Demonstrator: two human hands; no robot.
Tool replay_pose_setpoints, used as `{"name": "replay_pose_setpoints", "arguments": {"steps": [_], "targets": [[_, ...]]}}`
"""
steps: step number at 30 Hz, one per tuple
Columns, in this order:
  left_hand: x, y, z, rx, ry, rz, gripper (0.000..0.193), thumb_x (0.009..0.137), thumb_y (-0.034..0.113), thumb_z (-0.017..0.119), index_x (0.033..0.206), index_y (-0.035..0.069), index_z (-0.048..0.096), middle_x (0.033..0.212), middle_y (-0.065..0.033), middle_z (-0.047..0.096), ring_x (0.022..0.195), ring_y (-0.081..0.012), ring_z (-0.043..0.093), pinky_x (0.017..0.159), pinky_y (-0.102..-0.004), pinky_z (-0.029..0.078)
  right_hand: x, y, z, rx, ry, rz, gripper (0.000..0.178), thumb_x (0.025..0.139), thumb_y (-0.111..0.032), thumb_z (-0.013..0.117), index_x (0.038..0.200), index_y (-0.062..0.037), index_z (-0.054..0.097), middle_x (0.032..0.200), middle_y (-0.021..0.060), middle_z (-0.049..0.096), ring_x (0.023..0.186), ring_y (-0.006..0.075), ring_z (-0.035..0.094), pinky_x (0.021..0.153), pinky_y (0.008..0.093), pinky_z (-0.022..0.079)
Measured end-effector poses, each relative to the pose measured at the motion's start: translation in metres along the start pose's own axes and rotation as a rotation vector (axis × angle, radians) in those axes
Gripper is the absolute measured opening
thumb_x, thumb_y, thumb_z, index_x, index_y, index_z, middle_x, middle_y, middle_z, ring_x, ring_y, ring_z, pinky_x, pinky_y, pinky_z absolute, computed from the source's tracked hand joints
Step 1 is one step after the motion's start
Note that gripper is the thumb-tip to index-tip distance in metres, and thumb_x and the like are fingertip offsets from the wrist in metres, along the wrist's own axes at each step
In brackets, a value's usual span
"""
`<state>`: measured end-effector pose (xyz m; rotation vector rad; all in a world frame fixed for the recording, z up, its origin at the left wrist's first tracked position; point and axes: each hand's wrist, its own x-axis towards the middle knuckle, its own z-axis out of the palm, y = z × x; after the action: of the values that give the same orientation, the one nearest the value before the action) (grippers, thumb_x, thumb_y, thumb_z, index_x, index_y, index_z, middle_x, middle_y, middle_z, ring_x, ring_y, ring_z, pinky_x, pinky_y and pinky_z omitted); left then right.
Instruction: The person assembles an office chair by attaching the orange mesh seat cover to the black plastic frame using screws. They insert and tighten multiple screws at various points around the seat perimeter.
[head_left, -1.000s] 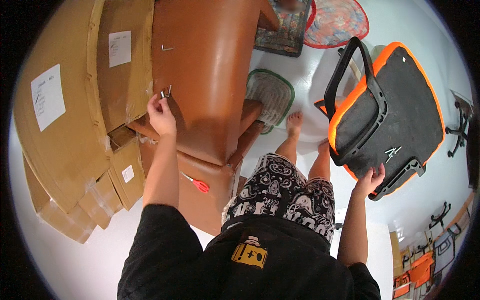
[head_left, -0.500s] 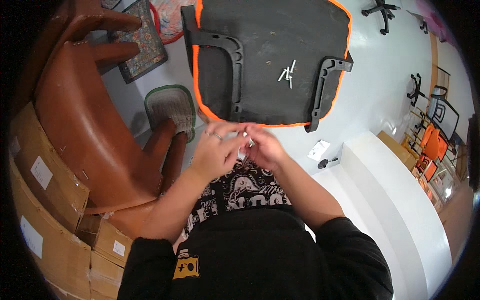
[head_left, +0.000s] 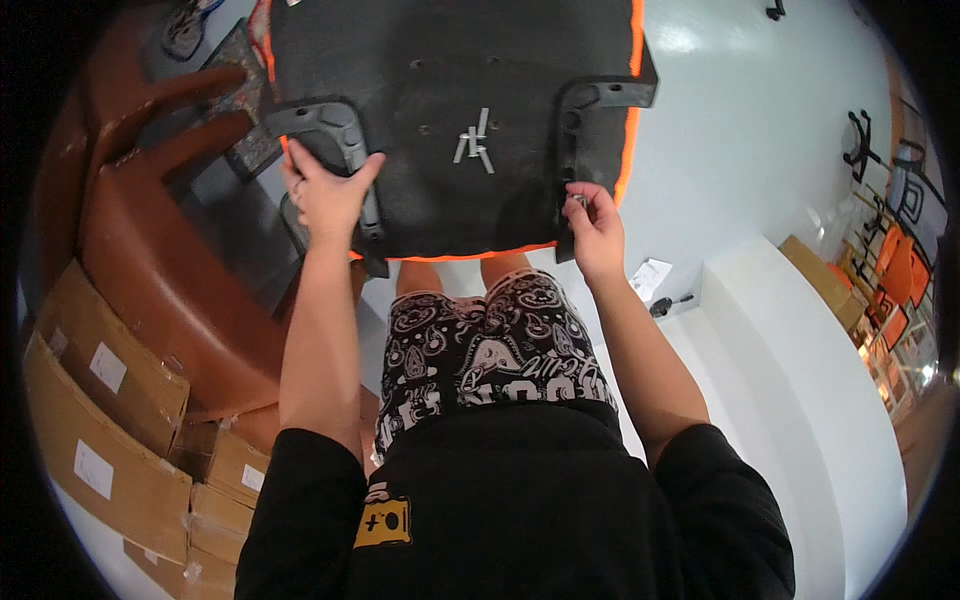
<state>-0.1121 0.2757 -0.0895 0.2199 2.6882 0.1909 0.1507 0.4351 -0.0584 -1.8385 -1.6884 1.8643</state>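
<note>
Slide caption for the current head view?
Left hand at one black armrest, right hand pinching a metal piece at the other, loose bolts between.

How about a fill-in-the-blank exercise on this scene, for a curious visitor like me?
1. The black seat panel has a bright ____ edge.
2. The loose silver bolts lie ____ the two black armrests.
3. The right hand, pinching a small metal piece, is at the armrest on the picture's ____ side.
4. The cardboard boxes bear ____ paper labels.

Missing words: orange; between; right; white.
</note>
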Motion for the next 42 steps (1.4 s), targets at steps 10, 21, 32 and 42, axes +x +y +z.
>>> {"name": "replay_pose_setpoints", "arguments": {"steps": [10, 21, 32, 42], "targets": [[-0.007, -0.005, -0.004, -0.038, -0.062, 0.029, 0.119, 0.057, 0.059, 0.073, 0.141, 0.008, 0.006, 0.141, -0.0285, 0.012, 0.133, -0.0398, 0.013, 0.103, -0.0482, 0.023, 0.024, 0.039, -0.054, -0.349, 0.313, -0.090, 0.046, 0.075, -0.025, 0.066, 0.113, -0.0057, 0.049, 0.096, 0.0122, 0.043, 0.078, 0.0201, 0.048, 0.070, 0.0323, 0.043], [-0.006, -0.011, 0.003, 0.005, -0.155, 0.081, 0.122, 0.057, 0.056, 0.075, 0.141, 0.009, 0.001, 0.139, -0.0326, 0.007, 0.131, -0.0417, 0.012, 0.104, -0.0433, 0.022, -0.004, 0.059, -0.038, -0.447, 0.108, 0.087, 0.127, 0.052, -0.048, 0.081, 0.138, 0.0009, 0.002, 0.110, 0.0217, 0.037, 0.103, 0.0357, 0.044, 0.089, 0.0380, 0.039], [-0.005, -0.011, 0.003, 0.022, -0.160, 0.099, 0.125, 0.055, 0.061, 0.073, 0.141, 0.008, 0.000, 0.138, -0.0356, 0.007, 0.130, -0.0437, 0.013, 0.105, -0.0437, 0.020, -0.012, 0.063, -0.039, -0.408, 0.000, 0.070, 0.135, 0.051, -0.035, 0.086, 0.138, -0.0035, -0.014, 0.119, 0.0224, 0.031, 0.111, 0.0337, 0.039, 0.094, 0.0390, 0.038], [-0.052, 0.000, -0.008, -0.146, 0.176, 0.740, 0.070, 0.063, 0.028, 0.072, 0.120, 0.001, 0.041, 0.119, -0.0217, 0.043, 0.112, -0.0371, 0.040, 0.093, -0.0438, 0.034, -0.012, 0.062, -0.039, -0.313, 0.039, 0.093, 0.128, 0.054, -0.038, 0.083, 0.139, -0.0008, -0.006, 0.119, 0.0231, 0.035, 0.108, 0.0339, 0.044, 0.090, 0.0384, 0.040]]}}
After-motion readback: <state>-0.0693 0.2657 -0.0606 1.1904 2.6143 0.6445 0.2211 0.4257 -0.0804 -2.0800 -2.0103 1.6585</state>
